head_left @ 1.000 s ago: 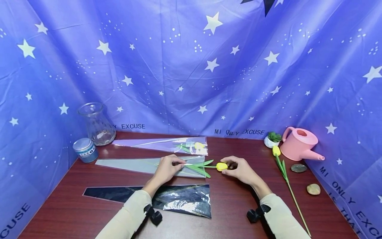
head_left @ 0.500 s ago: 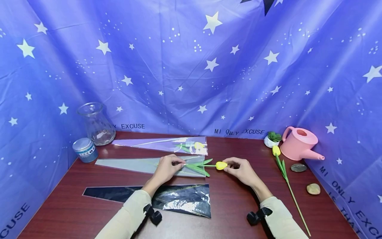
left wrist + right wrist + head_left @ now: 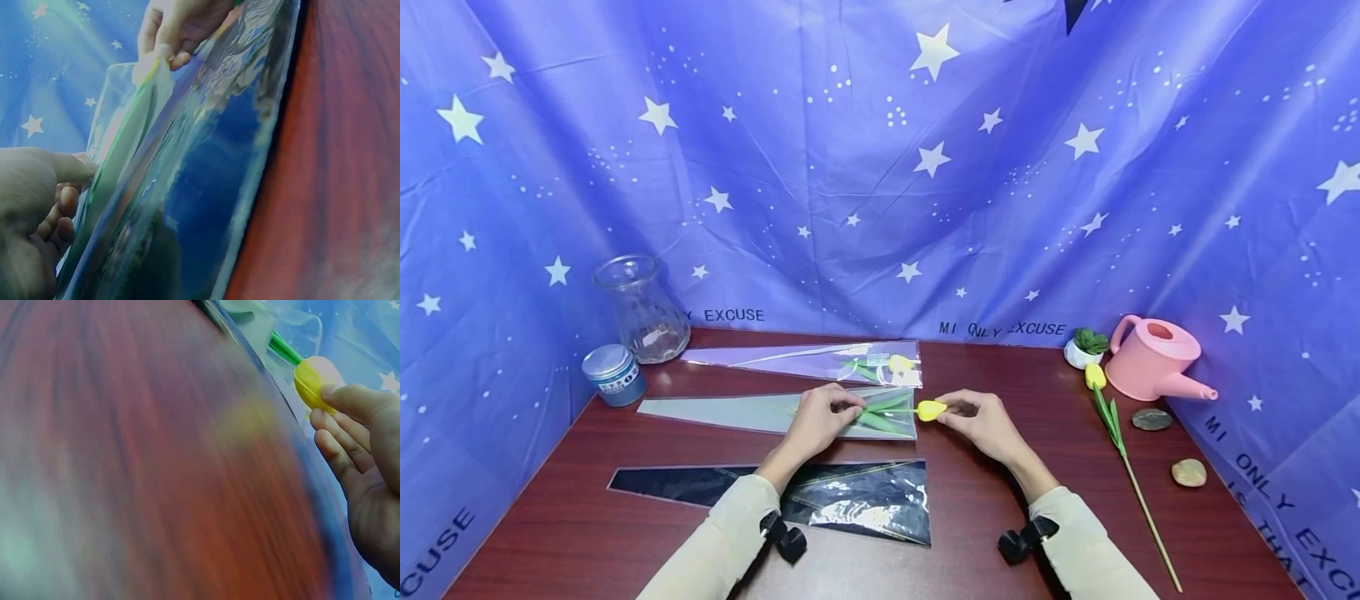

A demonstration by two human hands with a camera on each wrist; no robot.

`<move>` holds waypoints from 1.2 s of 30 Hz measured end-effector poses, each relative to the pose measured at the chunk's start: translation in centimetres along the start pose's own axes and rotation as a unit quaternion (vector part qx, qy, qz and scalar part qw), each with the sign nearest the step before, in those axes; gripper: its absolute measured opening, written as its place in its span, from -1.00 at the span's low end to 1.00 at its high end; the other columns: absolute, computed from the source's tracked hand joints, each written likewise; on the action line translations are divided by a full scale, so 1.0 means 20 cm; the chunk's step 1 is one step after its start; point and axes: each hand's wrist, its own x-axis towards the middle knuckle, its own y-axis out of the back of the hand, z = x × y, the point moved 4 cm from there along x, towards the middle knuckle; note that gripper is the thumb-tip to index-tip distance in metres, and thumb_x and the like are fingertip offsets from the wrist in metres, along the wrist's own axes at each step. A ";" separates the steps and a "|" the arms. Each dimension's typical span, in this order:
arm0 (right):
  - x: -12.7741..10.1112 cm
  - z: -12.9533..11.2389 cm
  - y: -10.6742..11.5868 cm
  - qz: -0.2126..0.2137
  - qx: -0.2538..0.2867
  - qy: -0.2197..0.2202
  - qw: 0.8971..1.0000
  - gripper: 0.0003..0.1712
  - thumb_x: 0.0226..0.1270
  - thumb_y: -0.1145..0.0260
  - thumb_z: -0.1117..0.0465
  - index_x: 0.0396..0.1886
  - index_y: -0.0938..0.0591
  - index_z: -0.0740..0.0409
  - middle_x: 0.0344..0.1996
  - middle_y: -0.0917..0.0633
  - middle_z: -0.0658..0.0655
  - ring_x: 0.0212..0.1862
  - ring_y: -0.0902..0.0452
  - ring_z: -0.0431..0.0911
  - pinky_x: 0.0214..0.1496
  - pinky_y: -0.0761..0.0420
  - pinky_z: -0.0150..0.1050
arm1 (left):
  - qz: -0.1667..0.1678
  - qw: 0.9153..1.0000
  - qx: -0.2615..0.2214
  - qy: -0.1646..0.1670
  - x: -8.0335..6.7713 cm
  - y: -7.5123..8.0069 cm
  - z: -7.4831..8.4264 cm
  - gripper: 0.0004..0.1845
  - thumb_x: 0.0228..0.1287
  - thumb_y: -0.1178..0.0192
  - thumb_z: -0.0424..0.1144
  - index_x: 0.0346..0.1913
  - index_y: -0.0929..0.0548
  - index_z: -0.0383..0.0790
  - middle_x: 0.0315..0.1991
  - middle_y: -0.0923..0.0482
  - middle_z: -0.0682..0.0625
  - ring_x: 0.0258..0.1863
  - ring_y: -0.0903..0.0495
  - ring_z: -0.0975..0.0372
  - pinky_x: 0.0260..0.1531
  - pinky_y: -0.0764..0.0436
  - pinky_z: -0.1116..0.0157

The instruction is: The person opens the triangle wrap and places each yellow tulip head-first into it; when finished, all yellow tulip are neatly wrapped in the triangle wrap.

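Observation:
A yellow artificial tulip (image 3: pixel 931 411) lies with its leaves and stem inside a clear-fronted, pale grey flower sleeve (image 3: pixel 715 413); its bloom sticks out just past the sleeve's right-hand mouth. With thumb and fingertips my right hand (image 3: pixel 983 423) pinches the tip of the bloom. In the right wrist view, the thumb presses on the yellow petals (image 3: pixel 309 384). My left hand (image 3: pixel 820 419) pinches the sleeve near its mouth, over the leaves. Through the film in the left wrist view, the sleeve edge (image 3: pixel 94 165) shows at my left thumb.
Behind lies a purple sleeve (image 3: pixel 790 363) holding another tulip; a black sleeve (image 3: pixel 865 504) lies in front. Glass vase (image 3: pixel 651 325) and blue jar (image 3: pixel 616 379) stand left. At right are a loose tulip (image 3: pixel 1138 492), potted plant (image 3: pixel 1082 354), pink watering can (image 3: pixel 1150 367) and two stones (image 3: pixel 1188 473).
My right hand has moved left with the tulip, sliding it deeper into the grey sleeve; the leaves are now inside the mouth. My left hand has stayed in place.

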 end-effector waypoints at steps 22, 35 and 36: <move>0.12 -0.03 -0.21 -0.029 0.072 -0.010 0.997 -0.69 0.19 -0.57 0.30 -0.07 -0.81 0.31 -0.19 -0.84 0.30 -0.25 -0.72 -0.31 -0.16 -0.67 -0.44 | 0.019 1.000 0.003 -0.025 0.00 0.01 0.02 -0.91 0.25 -0.47 -0.30 -0.24 -0.88 -0.03 -0.37 -0.70 0.17 -0.48 -0.46 0.39 -0.42 -0.44 0.44; 0.14 -0.06 -0.26 -0.044 0.043 -0.012 0.998 -0.74 0.18 -0.56 0.35 -0.12 -0.82 0.34 -0.28 -0.82 0.34 -0.41 -0.52 -0.33 -0.35 -0.48 -0.49 | 0.018 1.000 0.004 -0.015 0.00 0.01 0.02 -0.92 0.27 -0.46 -0.27 -0.21 -0.88 -0.03 -0.37 -0.69 0.17 -0.48 -0.45 0.37 -0.40 -0.42 0.43; 0.15 -0.06 -0.26 -0.045 0.039 -0.012 0.998 -0.74 0.17 -0.57 0.32 -0.13 -0.83 0.30 -0.28 -0.83 0.31 -0.40 -0.51 -0.35 -0.34 -0.47 -0.49 | 0.017 1.000 0.005 -0.016 0.00 0.01 0.02 -0.92 0.27 -0.46 -0.27 -0.21 -0.88 -0.03 -0.36 -0.70 0.17 -0.47 -0.45 0.36 -0.39 -0.43 0.43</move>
